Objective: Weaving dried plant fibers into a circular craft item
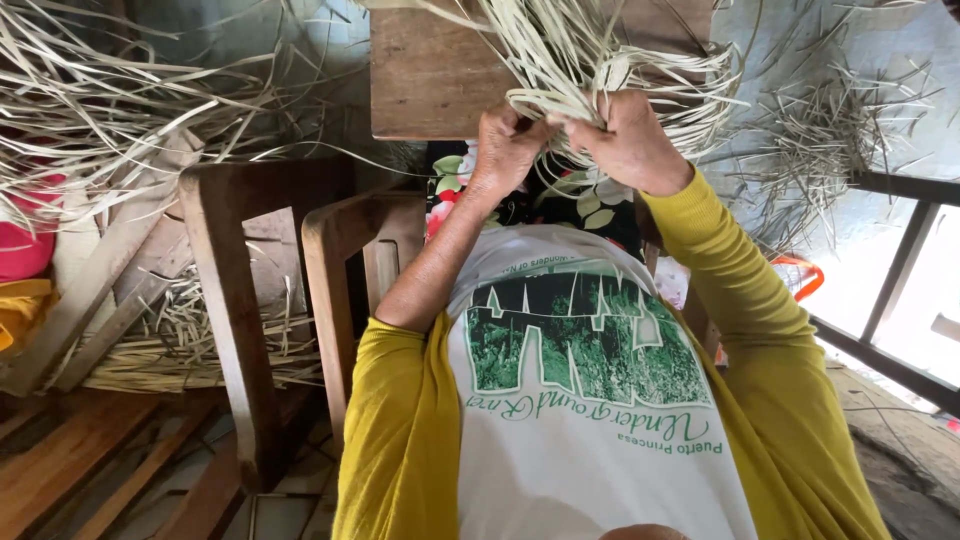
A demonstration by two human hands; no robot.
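Observation:
Both my hands are raised in front of me at the edge of a wooden board (pixel 425 75). My left hand (pixel 505 150) pinches pale dried fibre strips (pixel 590 50) between its fingers. My right hand (pixel 630 140) is closed around the same bundle of strips, which fans out up and to the right. My arms are in yellow sleeves, the left one pushed up to the elbow, and I wear a white shirt with a green print.
A wooden chair frame (pixel 235 290) stands at my left. Loose dried strips lie in heaps at the upper left (pixel 90 100), under the chair (pixel 190 350) and at the upper right (pixel 830 130). A dark metal rail (pixel 890 300) runs on the right. Red and yellow cloth (pixel 25 260) sits at the far left.

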